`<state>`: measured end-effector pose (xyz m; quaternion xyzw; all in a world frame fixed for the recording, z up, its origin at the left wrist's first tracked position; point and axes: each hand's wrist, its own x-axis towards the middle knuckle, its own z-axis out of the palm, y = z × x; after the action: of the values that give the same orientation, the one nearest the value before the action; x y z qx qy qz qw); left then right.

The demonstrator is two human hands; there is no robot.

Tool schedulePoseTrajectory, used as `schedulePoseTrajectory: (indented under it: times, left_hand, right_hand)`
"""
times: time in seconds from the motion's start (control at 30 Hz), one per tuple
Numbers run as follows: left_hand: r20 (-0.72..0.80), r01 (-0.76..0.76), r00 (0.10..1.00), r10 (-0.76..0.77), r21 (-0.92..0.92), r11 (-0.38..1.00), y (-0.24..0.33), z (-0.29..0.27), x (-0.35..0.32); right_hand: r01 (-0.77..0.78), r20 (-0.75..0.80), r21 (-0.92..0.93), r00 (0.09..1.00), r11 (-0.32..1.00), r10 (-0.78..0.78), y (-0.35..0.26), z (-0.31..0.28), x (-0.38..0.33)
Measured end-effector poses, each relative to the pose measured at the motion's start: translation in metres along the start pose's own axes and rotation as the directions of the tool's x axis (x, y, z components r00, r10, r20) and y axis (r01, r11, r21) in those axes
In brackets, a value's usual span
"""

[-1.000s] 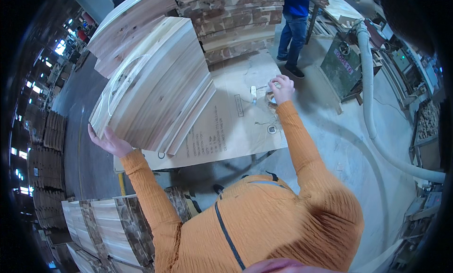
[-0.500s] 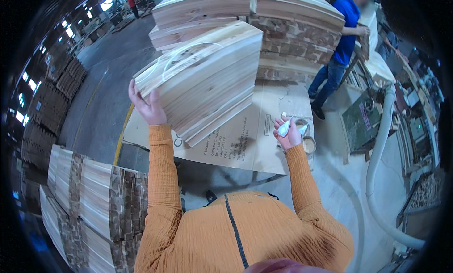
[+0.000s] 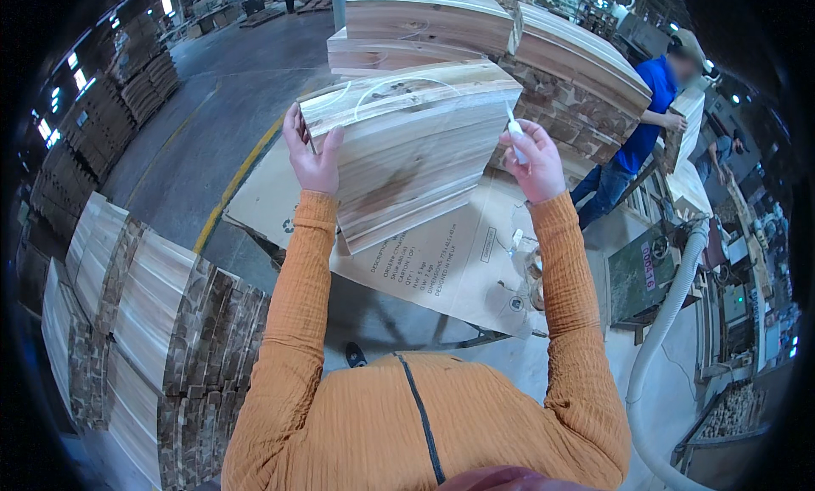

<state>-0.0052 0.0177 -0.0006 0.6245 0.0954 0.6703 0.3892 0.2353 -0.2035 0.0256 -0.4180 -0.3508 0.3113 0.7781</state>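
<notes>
A pale wooden panel (image 3: 424, 143) with curved chalk-like marks near its far edge is tilted up above the cardboard-covered table. My left hand (image 3: 316, 156) grips its left edge, thumb on the near face and fingers round the side. At the panel's right edge, my right hand (image 3: 536, 164) closes round a small white bottle (image 3: 518, 143) with a thin pointed nozzle. The nozzle points up close to the panel's edge; whether it touches the wood I cannot tell.
Cardboard (image 3: 407, 274) covers the table, with small containers (image 3: 519, 300) at its right side. Stacked panels (image 3: 433, 28) rise behind, and more panel stacks (image 3: 161, 296) stand at the left. A person in blue (image 3: 649, 109) works at the right, beyond a pale hose (image 3: 658, 338).
My right hand has lifted the white bottle from over the table's right side up to the panel's right edge. The view has shifted, and the panel remains in my left hand.
</notes>
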Motion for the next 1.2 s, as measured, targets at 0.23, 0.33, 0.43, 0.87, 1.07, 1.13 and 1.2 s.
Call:
schedulePoseTrajectory:
  times: [0.23, 0.33, 0.43, 0.87, 1.07, 1.13, 1.2]
  left_hand:
    - [-0.009, -0.01, 1.0, 0.01, -0.02, 1.0, 0.004, 0.002, -0.002]
    - [-0.005, -0.001, 1.0, 0.001, -0.006, 1.0, 0.006, -0.001, -0.002]
    - [0.0, 0.011, 1.0, -0.011, -0.008, 1.0, 0.008, 0.001, -0.001]
    - [-0.008, -0.006, 1.0, 0.006, -0.006, 1.0, 0.014, 0.003, -0.003]
    - [0.0, -0.024, 1.0, 0.024, -0.002, 1.0, 0.008, 0.001, -0.002]
    - [-0.004, -0.017, 1.0, 0.017, -0.018, 1.0, 0.009, 0.001, -0.002]
    - [-0.005, -0.02, 1.0, 0.02, -0.023, 1.0, 0.009, 0.001, -0.003]
  right_hand:
    - [-0.031, 0.191, -0.103, 0.98, 0.994, 0.051, -0.024, 0.013, 0.021]
    - [-0.042, 0.143, -0.097, 0.988, 0.994, 0.056, -0.03, 0.025, 0.022]
    - [0.062, 0.065, -0.14, 0.996, 0.988, -0.054, -0.032, 0.025, 0.03]
    - [0.14, 0.112, -0.242, 0.987, 0.96, -0.115, -0.056, 0.044, 0.031]
    - [0.288, 0.145, -0.374, 0.957, 0.881, -0.251, -0.062, 0.06, 0.036]
    - [0.339, 0.145, -0.454, 0.94, 0.824, -0.307, -0.06, 0.069, 0.035]
    - [0.385, 0.153, -0.521, 0.92, 0.762, -0.36, -0.059, 0.073, 0.037]
